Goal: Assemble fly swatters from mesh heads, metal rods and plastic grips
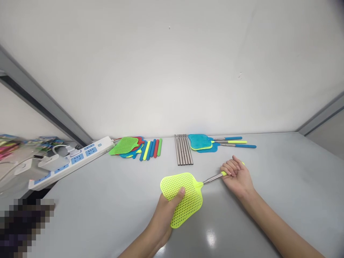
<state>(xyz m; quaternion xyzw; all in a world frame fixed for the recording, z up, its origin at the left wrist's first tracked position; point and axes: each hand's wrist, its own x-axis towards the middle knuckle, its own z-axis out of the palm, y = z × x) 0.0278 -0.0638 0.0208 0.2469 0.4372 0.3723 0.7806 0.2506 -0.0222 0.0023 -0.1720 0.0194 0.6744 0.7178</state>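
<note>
Bright, even, whitish light, seemingly from overhead, washed the wall [172, 71] pale. A glare spot [211, 238] shone on the tabletop [107, 200] at 5 o'clock, a fainter one at 6. Shadows were soft. Wide-angle distortion slanted the frame strips [40, 94] at 9 and 3; packets [10, 144] at 9 looked blurred, and coarse pixelation [27, 229] covered 8.
</note>
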